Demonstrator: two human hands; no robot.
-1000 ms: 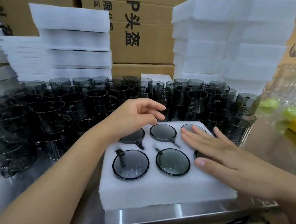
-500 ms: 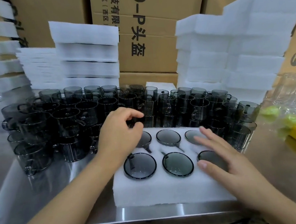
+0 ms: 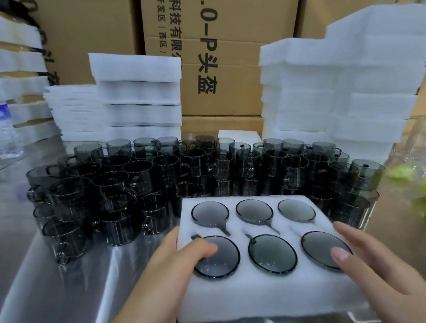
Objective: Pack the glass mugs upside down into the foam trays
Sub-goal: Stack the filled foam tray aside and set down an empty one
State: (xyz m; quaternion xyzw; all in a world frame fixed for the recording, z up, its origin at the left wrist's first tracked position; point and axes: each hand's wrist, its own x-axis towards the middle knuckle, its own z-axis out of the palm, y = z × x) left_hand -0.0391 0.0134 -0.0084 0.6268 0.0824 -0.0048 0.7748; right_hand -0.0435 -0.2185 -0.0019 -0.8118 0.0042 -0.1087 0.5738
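The tray, at the near edge of the surface, holds six upturned mugs, so filling looks done. The left hand grips the tray's left side, thumb on top. The right hand lies straight-fingered along the tray's right edge. The next move is probably lifting the tray away, kept level.

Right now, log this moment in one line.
white foam tray: six smoky glass mugs inverted | left hand: grips tray | right hand: flat on tray

Packing warehouse: stacked cardboard cartons, foam trays, steel table.
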